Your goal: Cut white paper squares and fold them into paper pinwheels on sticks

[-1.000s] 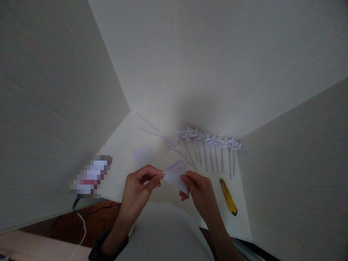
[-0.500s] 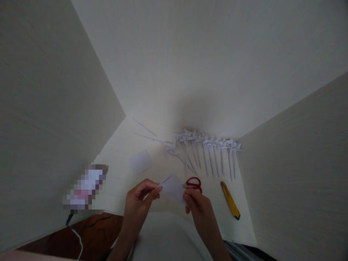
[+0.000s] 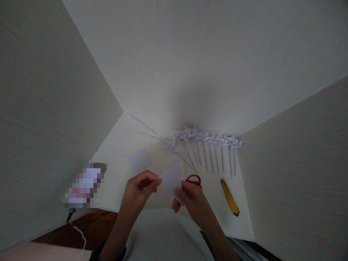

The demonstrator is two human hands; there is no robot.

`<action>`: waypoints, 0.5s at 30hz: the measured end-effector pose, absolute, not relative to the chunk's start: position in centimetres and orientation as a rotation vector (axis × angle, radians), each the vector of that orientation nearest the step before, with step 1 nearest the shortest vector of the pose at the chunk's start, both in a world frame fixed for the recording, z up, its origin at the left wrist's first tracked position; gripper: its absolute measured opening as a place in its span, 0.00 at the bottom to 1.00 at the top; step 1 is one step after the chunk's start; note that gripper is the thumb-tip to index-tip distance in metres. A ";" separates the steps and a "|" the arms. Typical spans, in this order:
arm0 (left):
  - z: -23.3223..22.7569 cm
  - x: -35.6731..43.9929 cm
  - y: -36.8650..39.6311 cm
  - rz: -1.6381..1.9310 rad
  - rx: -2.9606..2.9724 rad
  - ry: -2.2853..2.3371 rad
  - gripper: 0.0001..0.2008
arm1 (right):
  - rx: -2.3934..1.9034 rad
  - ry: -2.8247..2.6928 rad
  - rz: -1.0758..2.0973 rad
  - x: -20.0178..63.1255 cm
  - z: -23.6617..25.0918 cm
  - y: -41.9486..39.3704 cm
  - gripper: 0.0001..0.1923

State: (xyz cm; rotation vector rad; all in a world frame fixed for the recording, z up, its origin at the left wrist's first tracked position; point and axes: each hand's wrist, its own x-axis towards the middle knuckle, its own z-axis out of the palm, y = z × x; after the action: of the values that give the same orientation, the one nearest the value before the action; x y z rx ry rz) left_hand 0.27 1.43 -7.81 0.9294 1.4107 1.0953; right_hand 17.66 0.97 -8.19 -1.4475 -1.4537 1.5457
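Head view: a folded paper [image 3: 171, 178] is sitting between the two hands, lying to the right of the left hand [image 3: 141, 185] and to the left of the right hand [image 3: 191, 197]. It is showing a triangular outline. Its longest side seems to be running far to near along the right, and one corner is pointing left, straight into the left hand's grip. That grip is pinching the left corner between thumb and fingertips. The right hand's grip is pinching the near part of the long side, thumb on top, with fingers showing past the near edge. So the holds are facing each other across the sheet, the right one sitting a little nearer the body. The far corner is pointing away from both, free of either, and neither hand is looking clearly closer to it.

Red scissor handles [image 3: 194, 176] are lying just beyond the right hand, partly covered by it. A yellow cutter [image 3: 230, 197] is resting farther right on the table [image 3: 114, 156]. A flat paper sheet [image 3: 139, 159] is lying beyond the left hand, and a row of paper pinwheels [image 3: 209, 138] is lining the far right side.
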 end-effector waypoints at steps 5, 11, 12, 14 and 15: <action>-7.8 0.0 1.3 1.011 0.958 1.364 0.08 | -1.461 -1.450 1.526 18.6 -7.7 0.5 0.09; -6.3 0.7 1.1 1.031 0.993 1.307 0.06 | -1.371 -1.355 1.523 18.6 -6.7 1.3 0.08; -6.0 0.8 1.1 1.048 0.973 1.300 0.06 | -1.357 -1.324 1.526 18.4 -6.5 1.4 0.09; -5.8 0.8 1.0 1.088 0.919 1.274 0.05 | -1.327 -1.246 1.544 18.0 -6.2 1.4 0.10; -5.7 0.8 1.0 1.110 0.896 1.248 0.04 | -1.312 -1.210 1.557 17.9 -6.0 1.3 0.11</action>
State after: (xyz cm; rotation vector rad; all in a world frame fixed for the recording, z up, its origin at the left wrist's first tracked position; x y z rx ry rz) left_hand 0.80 0.99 -5.72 0.8963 1.2485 1.1100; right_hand 17.91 1.28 -6.02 -1.3120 -1.2104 1.5568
